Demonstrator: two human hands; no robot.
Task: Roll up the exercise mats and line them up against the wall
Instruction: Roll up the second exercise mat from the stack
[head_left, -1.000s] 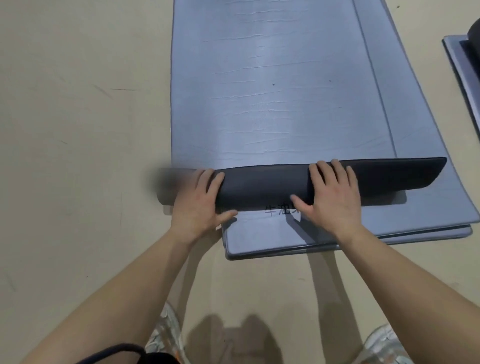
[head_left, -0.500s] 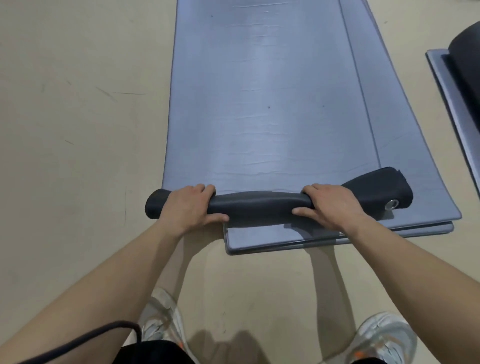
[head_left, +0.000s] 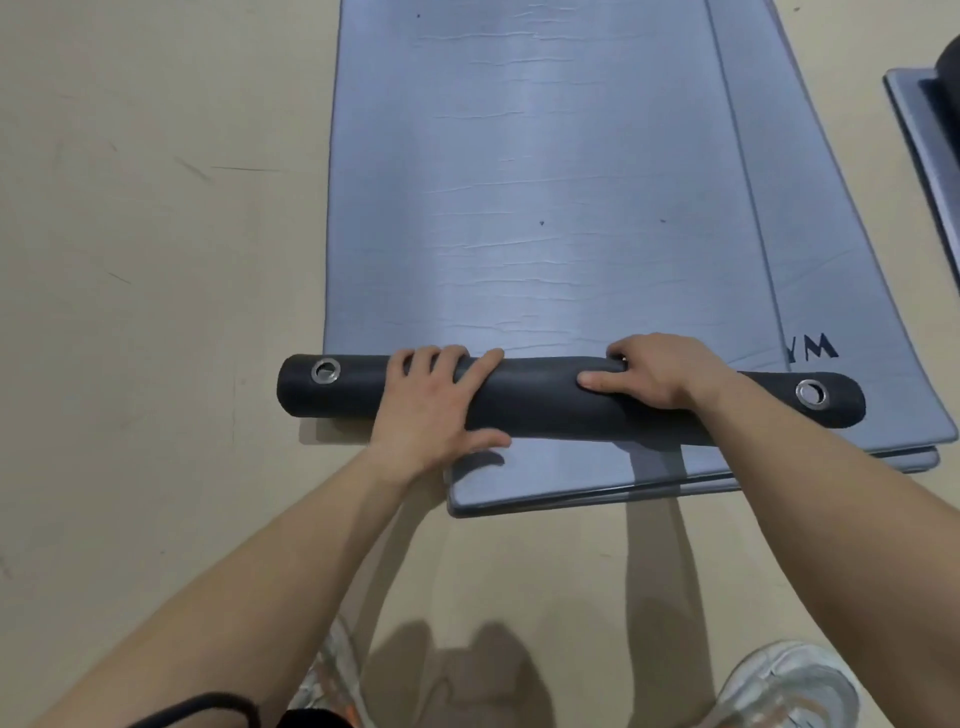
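Gleams faintly, finely creased, across the grey foam-like mat; looks matt and dark along the roll; glints as polished metal at the eyelets; looks smooth, dull and scuffed over the beige floor.

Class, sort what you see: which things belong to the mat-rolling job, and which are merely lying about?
Job:
grey-blue foam mat with its dark rolled end
left hand
right hand
second grey-blue mat underneath
third grey mat at the right edge

Lying about:
black cable
white trainers
beige floor
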